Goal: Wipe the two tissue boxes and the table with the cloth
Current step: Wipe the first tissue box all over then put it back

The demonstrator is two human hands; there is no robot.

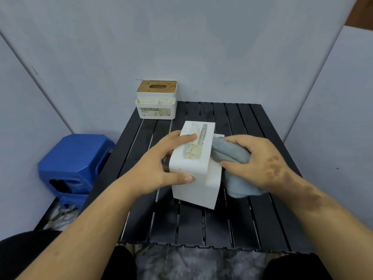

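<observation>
A white tissue box [194, 156] lies tipped on its side in the middle of the black slatted table [262, 219], its printed label facing up. My left hand [161, 168] grips its left side, thumb on the near corner. My right hand [256, 158] presses a bunched grey-blue cloth [232, 158] against the box's right side; part of the cloth hangs below my palm. A second tissue box [156, 101] with a brown, speckled lid stands upright at the table's far left corner, stained and apart from both hands.
A blue plastic stool [74, 164] stands on the floor left of the table. Pale wall panels close in the table at the back and on both sides. My dark-clothed knees sit below the table's near edge.
</observation>
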